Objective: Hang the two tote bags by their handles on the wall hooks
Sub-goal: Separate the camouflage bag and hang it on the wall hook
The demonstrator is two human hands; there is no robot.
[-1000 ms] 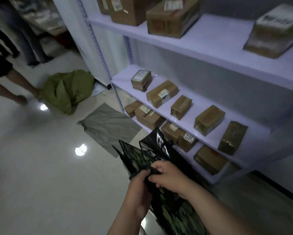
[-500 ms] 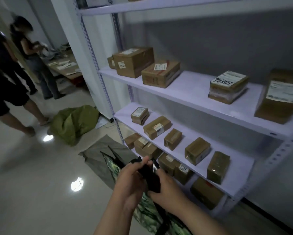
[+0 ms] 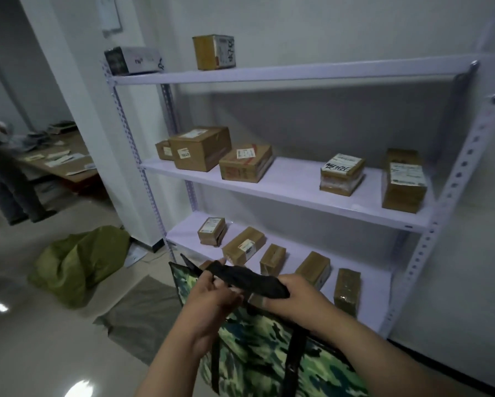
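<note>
A green camouflage tote bag (image 3: 257, 353) with black handles (image 3: 249, 277) hangs in front of me, low in the middle of the view. My left hand (image 3: 212, 296) grips the left end of the bunched handles. My right hand (image 3: 295, 296) grips their right end, so the straps stretch between both hands. Below the hands the bag's body droops toward the bottom edge. I see only this one tote bag. Wall hooks are not in view.
A white metal shelf rack (image 3: 283, 193) stands right ahead, its levels carrying several cardboard boxes (image 3: 200, 147). A green sack (image 3: 77, 262) and a grey sheet (image 3: 143, 310) lie on the glossy floor at left. A person (image 3: 3, 173) stands by a table (image 3: 63, 159) at far left.
The view has tilted upward, bringing the upper shelves into sight. Both hands have lifted the bag and spread apart along the handles.
</note>
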